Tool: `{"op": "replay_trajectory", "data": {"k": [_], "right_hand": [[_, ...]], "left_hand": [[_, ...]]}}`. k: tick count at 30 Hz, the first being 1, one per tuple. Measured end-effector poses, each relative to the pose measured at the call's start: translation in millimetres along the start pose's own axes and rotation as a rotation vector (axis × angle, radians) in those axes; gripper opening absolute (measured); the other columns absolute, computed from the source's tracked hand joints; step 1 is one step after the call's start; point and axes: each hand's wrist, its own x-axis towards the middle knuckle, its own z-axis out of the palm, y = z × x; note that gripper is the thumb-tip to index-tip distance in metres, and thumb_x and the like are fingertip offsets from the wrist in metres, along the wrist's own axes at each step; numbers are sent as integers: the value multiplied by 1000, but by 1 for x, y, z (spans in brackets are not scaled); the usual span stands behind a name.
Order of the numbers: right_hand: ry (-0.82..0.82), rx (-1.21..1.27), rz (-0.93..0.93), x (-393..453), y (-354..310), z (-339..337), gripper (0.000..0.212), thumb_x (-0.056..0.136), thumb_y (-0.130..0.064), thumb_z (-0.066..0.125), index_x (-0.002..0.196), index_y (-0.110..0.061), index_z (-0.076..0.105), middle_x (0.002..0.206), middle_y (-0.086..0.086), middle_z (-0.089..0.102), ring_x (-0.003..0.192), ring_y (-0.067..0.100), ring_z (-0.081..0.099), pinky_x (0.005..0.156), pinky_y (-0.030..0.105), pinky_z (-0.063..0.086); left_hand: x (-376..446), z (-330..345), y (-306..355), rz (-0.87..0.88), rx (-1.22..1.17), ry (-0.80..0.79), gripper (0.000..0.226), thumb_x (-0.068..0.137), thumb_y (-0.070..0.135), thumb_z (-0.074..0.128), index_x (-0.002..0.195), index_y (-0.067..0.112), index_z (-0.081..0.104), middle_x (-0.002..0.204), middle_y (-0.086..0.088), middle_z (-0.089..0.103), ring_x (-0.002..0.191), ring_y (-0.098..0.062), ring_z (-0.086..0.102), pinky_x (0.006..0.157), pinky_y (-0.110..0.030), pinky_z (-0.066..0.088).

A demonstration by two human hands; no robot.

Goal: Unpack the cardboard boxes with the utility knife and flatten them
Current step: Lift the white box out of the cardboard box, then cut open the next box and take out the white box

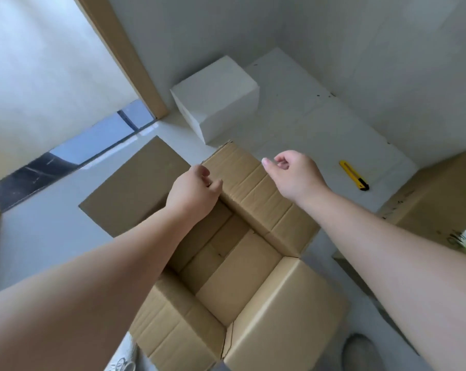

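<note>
Open brown corrugated cardboard box [234, 263], flaps spread, standing on the pale floor [39, 236] directly below the camera; its inside shows only the folded bottom panels, so it looks unpacked and ready for flattening. The left hand [193, 192] rests at the far left corner of the box rim, fingers curled over the edge of the far flap [256, 180] as if holding it. The right hand [293, 172] hovers above the far right of the box, fingers loosely curled, holding nothing.

To flatten well, the bottom seam probably wants cutting first; then both hands should push opposite corners together so the walls fold along their existing creases rather than buckling.

The yellow and black utility knife [354, 175] lies on the floor to the right of the box, beyond the right hand and well apart from it; whether its blade is out cannot be told. A flat brown cardboard sheet [135, 188] lies just left of the box. A white rectangular box [215, 100] stands beyond it, near the wall corner. Another brown cardboard box [440, 194] sits at far right. Plain white walls [360, 36] enclose the corner, with a wooden door frame [124, 54] at far left.
</note>
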Motion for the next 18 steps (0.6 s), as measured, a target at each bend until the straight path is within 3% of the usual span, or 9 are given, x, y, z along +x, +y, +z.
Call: {"op": "replay_trajectory", "data": {"k": [5,9,13,18], "right_hand": [[-156,-104,-90,5,61,17,43,90,-43,60,117,-9,60,100,2,61,97,22,59,78,25,41],[-229,-186,-127,15,93,54,51,90,-44,59,125,-7,57,116,9,63,108,26,58,88,30,44],[-258,-327,-292,31,95,110,56,92,-43,57,133,-6,51,131,13,57,121,31,52,100,37,43],[-236,-661,-513,51,104,170,55,93,-44,53,135,-11,42,137,15,48,126,34,45,101,41,41]], "left_hand": [[-42,50,-24,-133,-66,125,37,92,39,55,122,18,54,100,7,59,94,-14,56,78,-28,45],[-68,88,-92,-291,-33,160,40,91,40,56,124,18,53,111,3,62,99,-17,58,85,-32,50],[-65,116,-162,-436,-6,318,48,89,36,58,132,16,49,128,-5,55,113,-24,55,90,-36,49],[-56,144,-225,-492,173,361,63,86,33,58,143,16,34,147,-8,34,135,-27,32,108,-42,33]]}}
